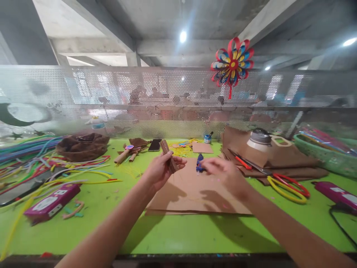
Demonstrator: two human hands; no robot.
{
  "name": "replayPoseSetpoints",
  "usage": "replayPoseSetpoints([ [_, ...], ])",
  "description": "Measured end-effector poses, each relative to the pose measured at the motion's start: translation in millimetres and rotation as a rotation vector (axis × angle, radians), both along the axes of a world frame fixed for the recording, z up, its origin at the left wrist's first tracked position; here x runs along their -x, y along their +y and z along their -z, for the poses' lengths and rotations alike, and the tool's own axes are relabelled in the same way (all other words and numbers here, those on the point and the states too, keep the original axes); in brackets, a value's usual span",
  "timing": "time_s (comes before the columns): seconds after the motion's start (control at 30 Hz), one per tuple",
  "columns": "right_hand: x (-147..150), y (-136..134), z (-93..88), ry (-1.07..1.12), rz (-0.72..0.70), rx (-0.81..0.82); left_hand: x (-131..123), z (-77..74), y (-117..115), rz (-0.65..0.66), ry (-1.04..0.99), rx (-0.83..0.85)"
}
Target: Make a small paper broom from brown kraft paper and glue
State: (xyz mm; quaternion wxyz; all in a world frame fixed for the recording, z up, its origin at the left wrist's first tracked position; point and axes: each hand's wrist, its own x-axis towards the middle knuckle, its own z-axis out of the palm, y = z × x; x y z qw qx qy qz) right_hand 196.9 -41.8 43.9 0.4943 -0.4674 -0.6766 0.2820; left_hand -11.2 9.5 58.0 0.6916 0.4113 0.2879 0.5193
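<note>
My left hand (160, 169) is closed around a narrow, folded-looking piece of brown cardboard (166, 149), which tilts upward from between the thumb and fingers. Over the right part of a flat brown cardboard sheet (181, 195) hovers my right hand (227, 176), its fingers smeared by motion; whether it holds anything cannot be made out. Just beyond those fingertips is a small blue tool (199, 162) that looks like a glue gun. Both hands are raised above the sheet and cast shadows on it.
Scissors with red and yellow handles (290, 188) lie right, near brown paper (237, 143) bearing a lidded cup (260, 139). Purple power strips (52, 203) sit on both sides. Pipe cleaners (92, 175) spread left; a phone (155, 145) and a blue jar (207, 139) stand behind.
</note>
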Motion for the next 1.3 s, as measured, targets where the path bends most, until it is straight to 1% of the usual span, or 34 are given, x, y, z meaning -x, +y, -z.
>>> replayPoseSetpoints([
  [0.07,36.1,-4.4,11.0,0.177,-0.274,0.209,-2.1,-4.3,-3.9,-0.07,-0.001,-0.024],
  [0.13,61.8,-8.1,23.0,0.364,-0.47,0.453,-3.6,-6.5,-6.4,-0.128,-0.012,-0.041],
  [0.17,70.2,-10.6,28.4,0.43,-0.53,0.55,-4.3,-6.3,-6.9,-0.154,-0.026,-0.036],
  [0.2,75.8,-13.6,33.3,0.465,-0.556,0.616,-5.2,-5.1,-6.6,-0.174,-0.043,-0.02],
  [0.23,79.1,-16.8,37.9,0.47,-0.543,0.637,-6.4,-2.9,-5.6,-0.19,-0.064,0.002],
  [0.27,80.6,-20.0,42.1,0.45,-0.495,0.61,-7.9,0.1,-3.9,-0.202,-0.084,0.029],
  [0.37,80.6,-28.3,53.8,0.33,-0.284,0.407,-12.9,11.1,4.8,-0.204,-0.119,0.083],
  [0.4,80.6,-30.7,57.1,0.289,-0.237,0.353,-14.1,14.5,8.5,-0.202,-0.126,0.096],
  [0.5,81.9,-39.2,63.1,0.189,-0.195,0.307,-12.6,20.8,19.2,-0.202,-0.15,0.138],
  [0.6,84.1,-51.1,61.2,0.154,-0.202,0.33,-4.3,19.5,24.6,-0.202,-0.164,0.155],
  [0.7,85.5,-62.1,54.3,0.145,-0.259,0.392,3.8,11.5,21.8,-0.182,-0.164,0.153],
  [0.8,80.5,-65.9,46.6,0.077,-0.408,0.49,10.0,0.2,13.8,-0.106,-0.129,0.158],
  [0.83,75.4,-65.2,43.2,0.021,-0.439,0.475,12.6,-3.5,10.7,-0.066,-0.109,0.16],
  [0.87,68.2,-63.3,38.8,-0.05,-0.441,0.421,15.8,-6.8,7.4,-0.016,-0.079,0.155],
  [0.93,47.8,-55.8,25.3,-0.187,-0.34,0.207,23.9,-12.5,-0.2,0.115,0.048,0.083],
  [0.97,35.9,-49.9,15.8,-0.218,-0.253,0.103,28.4,-15.0,-4.8,0.159,0.118,0.042],
  [1.0,24.3,-42.5,4.5,-0.201,-0.146,0.001,32.7,-17.5,-10.1,0.203,0.191,-0.001],
  [1.03,14.0,-33.9,-8.0,-0.163,-0.06,-0.065,36.5,-20.2,-16.3,0.248,0.265,-0.038],
  [1.07,6.2,-24.4,-21.1,-0.094,-0.014,-0.091,39.7,-23.4,-23.3,0.295,0.339,-0.072],
  [1.1,1.5,-14.6,-33.8,-0.017,-0.039,-0.075,42.2,-27.0,-30.7,0.338,0.412,-0.104],
  [1.13,0.3,-5.0,-45.1,0.053,-0.107,-0.057,44.0,-31.3,-38.3,0.389,0.484,-0.133],
  [1.17,2.3,3.8,-54.3,0.129,-0.205,-0.036,45.5,-36.1,-45.6,0.449,0.55,-0.177],
  [1.2,6.9,11.4,-60.6,0.18,-0.35,0.015,46.9,-41.3,-52.2,0.498,0.615,-0.222],
  [1.23,12.9,17.2,-63.7,0.213,-0.507,0.095,48.5,-46.7,-57.7,0.533,0.684,-0.262],
  [1.3,24.0,23.2,-61.5,0.184,-0.792,0.332,53.5,-57.3,-64.6,0.555,0.809,-0.334],
])
